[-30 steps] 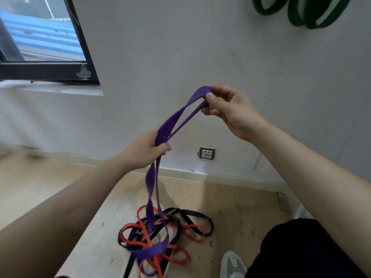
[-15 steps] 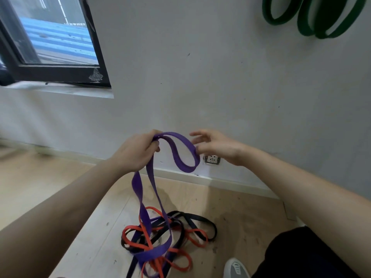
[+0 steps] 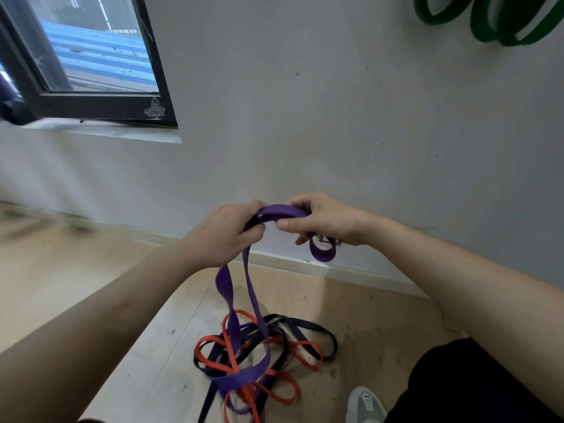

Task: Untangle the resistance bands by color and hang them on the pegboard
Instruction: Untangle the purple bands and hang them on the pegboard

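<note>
Left hand [image 3: 225,236] fingers are clenched round the purple band [image 3: 279,211]. Right hand [image 3: 328,221] fingers pinch the same band just beside them, with a short arch of it between the 2 grips. A small loop hangs under the right fingers. 2 purple strands drop below the left fingers into the tangle of orange bands [image 3: 242,312] and black bands [image 3: 314,326] on the floor [image 3: 91,285]. Green bands [image 3: 480,32] hang on the wall, well above the right fingers.
</note>
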